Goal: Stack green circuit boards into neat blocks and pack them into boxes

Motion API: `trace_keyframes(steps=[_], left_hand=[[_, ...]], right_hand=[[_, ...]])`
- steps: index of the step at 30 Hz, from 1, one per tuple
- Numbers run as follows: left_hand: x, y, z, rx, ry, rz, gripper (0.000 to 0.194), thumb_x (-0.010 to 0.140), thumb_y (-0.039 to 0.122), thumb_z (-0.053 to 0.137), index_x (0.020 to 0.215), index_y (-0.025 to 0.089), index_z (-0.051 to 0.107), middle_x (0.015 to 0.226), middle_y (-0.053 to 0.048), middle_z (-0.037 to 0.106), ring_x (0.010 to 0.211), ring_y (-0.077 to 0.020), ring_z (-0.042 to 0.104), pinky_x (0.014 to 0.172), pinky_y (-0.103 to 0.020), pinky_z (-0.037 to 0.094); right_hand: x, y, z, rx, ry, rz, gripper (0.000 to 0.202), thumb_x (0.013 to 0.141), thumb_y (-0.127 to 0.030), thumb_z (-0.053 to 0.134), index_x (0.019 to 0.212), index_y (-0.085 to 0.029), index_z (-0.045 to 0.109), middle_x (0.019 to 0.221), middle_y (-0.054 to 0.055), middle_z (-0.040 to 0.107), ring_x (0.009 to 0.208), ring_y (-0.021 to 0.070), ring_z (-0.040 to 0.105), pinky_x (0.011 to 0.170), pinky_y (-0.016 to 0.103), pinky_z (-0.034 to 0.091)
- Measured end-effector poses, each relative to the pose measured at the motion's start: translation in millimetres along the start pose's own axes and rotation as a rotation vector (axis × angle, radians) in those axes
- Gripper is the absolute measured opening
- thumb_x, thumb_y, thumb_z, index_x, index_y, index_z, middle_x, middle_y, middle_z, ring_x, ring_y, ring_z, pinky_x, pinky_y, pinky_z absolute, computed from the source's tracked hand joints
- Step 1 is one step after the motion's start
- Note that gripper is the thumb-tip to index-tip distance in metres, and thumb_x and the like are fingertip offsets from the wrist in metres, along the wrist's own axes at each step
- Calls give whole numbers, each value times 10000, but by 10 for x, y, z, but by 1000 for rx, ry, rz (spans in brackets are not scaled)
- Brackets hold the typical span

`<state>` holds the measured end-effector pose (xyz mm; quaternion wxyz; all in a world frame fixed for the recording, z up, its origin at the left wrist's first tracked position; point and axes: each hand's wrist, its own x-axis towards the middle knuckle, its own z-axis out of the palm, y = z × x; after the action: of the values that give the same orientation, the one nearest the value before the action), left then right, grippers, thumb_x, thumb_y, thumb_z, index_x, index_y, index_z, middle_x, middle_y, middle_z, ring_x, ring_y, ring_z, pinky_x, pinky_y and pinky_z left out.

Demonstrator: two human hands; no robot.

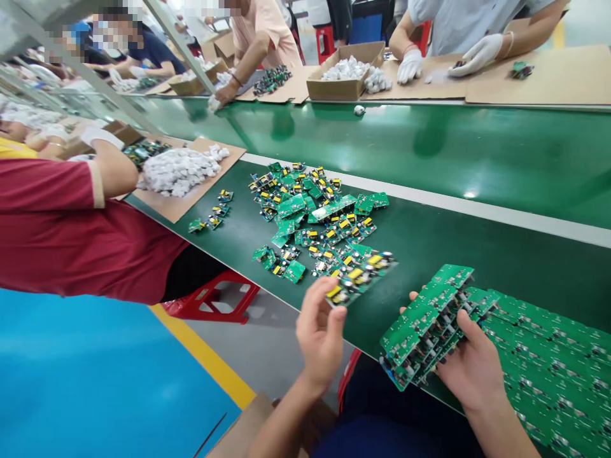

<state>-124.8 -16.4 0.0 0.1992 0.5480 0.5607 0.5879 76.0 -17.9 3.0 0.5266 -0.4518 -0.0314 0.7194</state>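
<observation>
My left hand (322,340) grips one end of a circuit board strip (360,280), its yellow and black components facing up and its far end slightly blurred. A stack of green circuit board panels (427,312) rests in my right hand (477,362), thumb on the near side and fingertips showing at the far side. Beyond my left hand lies a loose pile of small circuit boards (305,210), some with yellow parts up, others green side up. To the right, rows of green board panels (558,362) lie flat, partly behind my right forearm.
A green conveyor belt (501,165) runs beyond the white strip. At left, a person in a red shirt (57,229) sits near a heap of white pieces (179,170) on cardboard. Across the belt, gloved people work beside a cardboard box (337,88). A red stool (214,298) stands below.
</observation>
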Motion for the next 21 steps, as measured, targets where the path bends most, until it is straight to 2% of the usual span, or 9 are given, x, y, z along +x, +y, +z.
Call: trace_keyframes(steps=[3, 5, 7, 12, 15, 18, 21], left_hand=[[-206, 111, 280, -281, -164, -125, 243, 902, 405, 579, 1107, 274, 594, 1059, -40, 657, 1022, -164, 628, 887, -302, 527], [-241, 140, 341, -395, -289, -237, 234, 869, 424, 626, 1044, 274, 586, 942, -9, 636, 871, -135, 616, 770, -259, 519], [-203, 161, 320, -438, -376, -271, 235, 841, 421, 661, 994, 265, 576, 880, 4, 604, 806, -126, 583, 721, -249, 492], [51, 270, 220, -382, -535, 11, 274, 782, 357, 726, 991, 251, 584, 931, -26, 614, 900, -166, 593, 820, -309, 486], [206, 341, 209, -381, -647, 43, 163, 857, 387, 633, 915, 237, 608, 862, -29, 620, 937, -182, 598, 860, -337, 491], [303, 397, 194, -315, -671, 83, 230, 905, 405, 555, 786, 225, 634, 829, -40, 590, 941, -188, 594, 924, -380, 490], [344, 462, 164, -243, -693, 90, 270, 899, 419, 565, 744, 211, 641, 887, -52, 575, 887, -167, 602, 863, -345, 525]], right_hand=[[2, 76, -135, -18, -80, 4, 349, 663, -552, 758, 879, -279, 759, 908, 47, 775, 1158, 361, 629, 1119, 594, 368], [-8, 97, -254, -16, -94, -43, 449, 648, -607, 741, 971, -297, 753, 858, 51, 775, 1156, 372, 628, 1111, 612, 367], [-21, 102, -325, -12, -110, -78, 588, 634, -650, 728, 1113, -308, 717, 887, 64, 774, 1173, 375, 617, 1102, 620, 368], [-19, 129, -191, 61, -155, -85, 865, 511, -772, 741, 1229, -299, 657, 1118, 89, 734, 1261, 381, 546, 1108, 619, 348], [-30, 135, -102, 91, -180, -107, 884, 492, -790, 737, 1233, -318, 650, 1179, 77, 712, 1287, 378, 522, 1104, 613, 353], [-100, 90, -62, 81, -209, -100, 858, 466, -754, 776, 1224, -374, 646, 1245, 48, 681, 1288, 376, 521, 1097, 609, 362], [-179, 32, -3, 56, -241, -28, 805, 483, -731, 785, 1211, -419, 642, 1335, 18, 625, 1290, 368, 523, 1094, 607, 361]])
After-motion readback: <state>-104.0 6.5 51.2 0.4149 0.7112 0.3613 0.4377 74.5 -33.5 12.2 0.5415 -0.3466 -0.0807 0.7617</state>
